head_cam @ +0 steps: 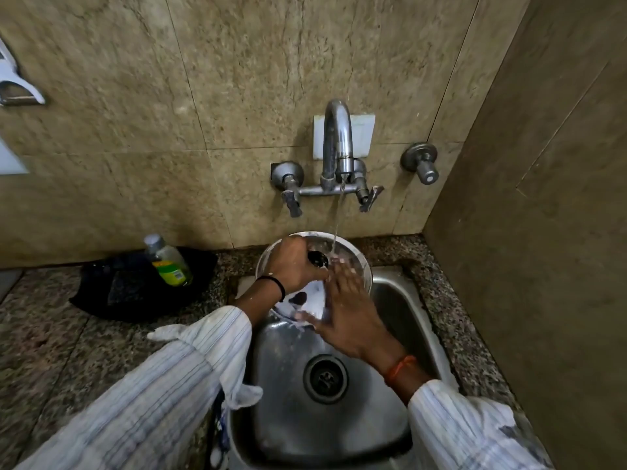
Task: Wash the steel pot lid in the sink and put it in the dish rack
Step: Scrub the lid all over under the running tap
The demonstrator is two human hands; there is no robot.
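The round steel pot lid with a black knob is held tilted over the far end of the steel sink. My left hand grips the lid at its knob. My right hand lies flat with fingers spread on the lid's front face. Water runs from the tap onto the lid near the knob. The lid's lower part is hidden behind my hands. No dish rack is in view.
A clear bottle with a green label leans in a black bowl on the speckled stone counter left of the sink. Tiled walls close in behind and at the right. The sink drain sits below my hands.
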